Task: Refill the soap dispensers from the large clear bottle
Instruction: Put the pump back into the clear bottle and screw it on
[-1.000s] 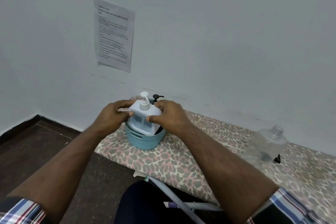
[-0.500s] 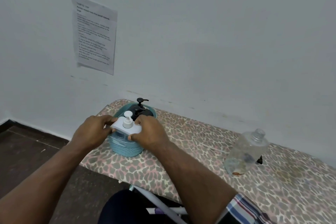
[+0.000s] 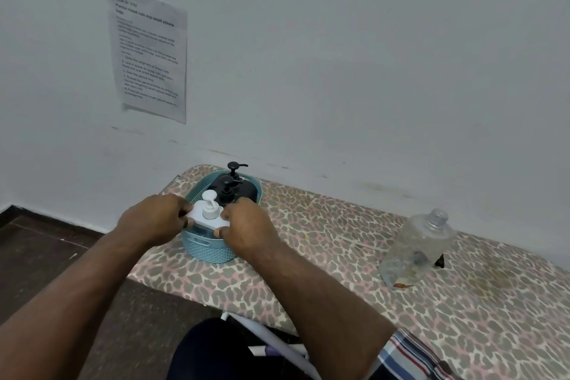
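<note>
A white square soap dispenser (image 3: 207, 215) with a white pump sits low inside a teal woven basket (image 3: 209, 248) at the left end of the board. My left hand (image 3: 157, 219) grips its left side and my right hand (image 3: 246, 227) grips its right side. Two black pump dispensers (image 3: 233, 183) stand behind it in the same basket. The large clear bottle (image 3: 416, 250) stands uncapped far to the right, nearly empty, apart from both hands.
The leopard-print ironing board (image 3: 339, 271) runs along a white wall with a printed sheet (image 3: 148, 52) taped up. A small black cap (image 3: 439, 261) lies behind the clear bottle. Dark floor (image 3: 46, 256) lies to the left, white board legs (image 3: 277, 345) below.
Both hands have lowered the white dispenser down into the teal basket, where it now sits deep in front of the black ones. The camera view has also shifted.
</note>
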`<state>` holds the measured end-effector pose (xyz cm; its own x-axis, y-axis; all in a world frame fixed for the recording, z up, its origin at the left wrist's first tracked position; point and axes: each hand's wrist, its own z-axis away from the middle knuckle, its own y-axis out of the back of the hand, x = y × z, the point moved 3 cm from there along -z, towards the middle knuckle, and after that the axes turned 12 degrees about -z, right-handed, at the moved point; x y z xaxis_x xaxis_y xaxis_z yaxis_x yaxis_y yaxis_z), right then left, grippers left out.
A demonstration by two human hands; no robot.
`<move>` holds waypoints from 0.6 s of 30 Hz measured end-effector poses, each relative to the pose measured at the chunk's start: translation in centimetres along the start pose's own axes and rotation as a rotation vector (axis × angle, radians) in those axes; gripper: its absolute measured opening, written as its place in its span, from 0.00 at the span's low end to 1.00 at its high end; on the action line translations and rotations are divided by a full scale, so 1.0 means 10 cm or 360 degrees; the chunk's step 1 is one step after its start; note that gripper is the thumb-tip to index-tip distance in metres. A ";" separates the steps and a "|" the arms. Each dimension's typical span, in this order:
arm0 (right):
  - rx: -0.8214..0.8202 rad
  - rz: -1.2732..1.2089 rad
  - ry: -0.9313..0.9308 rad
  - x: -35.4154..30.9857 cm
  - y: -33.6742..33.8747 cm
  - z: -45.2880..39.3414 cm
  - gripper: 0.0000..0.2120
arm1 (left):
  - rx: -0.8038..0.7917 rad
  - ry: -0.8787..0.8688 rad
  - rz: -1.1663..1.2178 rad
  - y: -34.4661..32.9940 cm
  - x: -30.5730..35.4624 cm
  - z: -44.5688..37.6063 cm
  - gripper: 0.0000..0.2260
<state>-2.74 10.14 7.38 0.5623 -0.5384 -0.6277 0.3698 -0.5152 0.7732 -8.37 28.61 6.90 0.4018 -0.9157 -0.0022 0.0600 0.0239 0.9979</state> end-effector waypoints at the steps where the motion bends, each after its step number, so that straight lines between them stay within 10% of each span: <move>1: 0.0000 0.0011 0.0008 -0.01 0.00 0.01 0.16 | -0.0012 0.0004 -0.0018 -0.01 0.01 0.01 0.11; 11: 0.0024 -0.0158 0.0049 0.16 0.24 0.26 0.18 | 0.0729 0.0161 0.0764 0.12 0.75 0.73 0.09; 14: 0.0081 -0.0126 -0.0013 0.38 0.41 0.41 0.18 | 0.0725 0.0008 0.1051 -0.05 1.22 0.81 0.03; 18: 0.0267 0.0284 0.0042 0.77 0.70 0.76 0.18 | 0.0503 -0.0251 0.1139 -0.35 1.93 0.67 0.20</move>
<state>-1.42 -2.63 7.31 0.6275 -0.6145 -0.4782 0.1362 -0.5181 0.8444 -6.98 8.11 3.78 0.1095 -0.7677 0.6313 -0.4352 0.5340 0.7249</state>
